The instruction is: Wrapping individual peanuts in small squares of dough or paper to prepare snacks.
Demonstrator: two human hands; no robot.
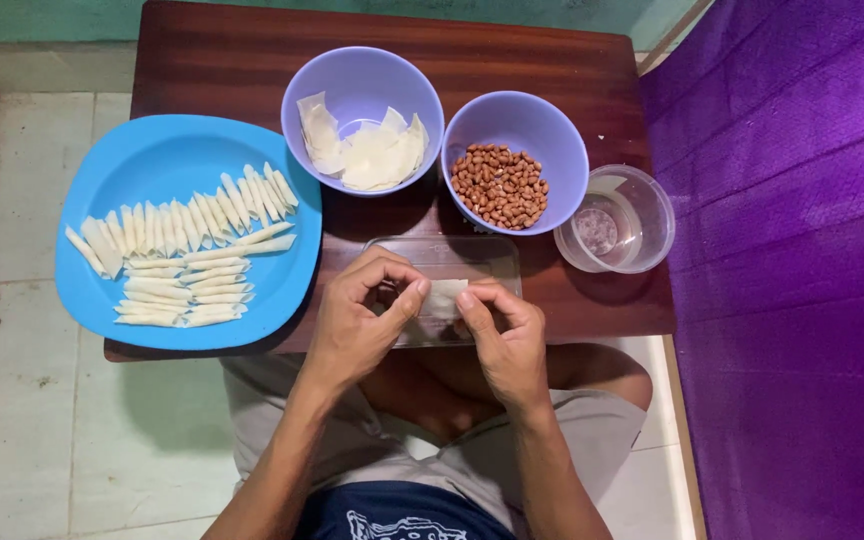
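Plate (102,170): blue, lay at the left of the counter (212,60), overhanging its left edge.
Rolls (177,245): thin white rolled pieces, set in an arched row and a stacked bunch on the plate.
Left hand (357,320): fingers curled narrow, thumb and forefinger pinched on the left edge of the wrapper (442,298).
Wrapper: small pale square, held between both hands above the tray (452,255), near the counter's front edge.
Tray: clear, flat, partly hidden under the hands.
Right hand (502,335): fingers bent narrow, tips gripped the wrapper's right edge.
Left bowl (362,80): lilac, behind the tray, held loose white wrappers.
Right bowl (522,120): lilac, just beside the first, held peanuts (499,185).
Tub (642,205): clear, round, touched the right bowl; it held a little clear liquid.
Cloth (802,250): purple, at the far right.
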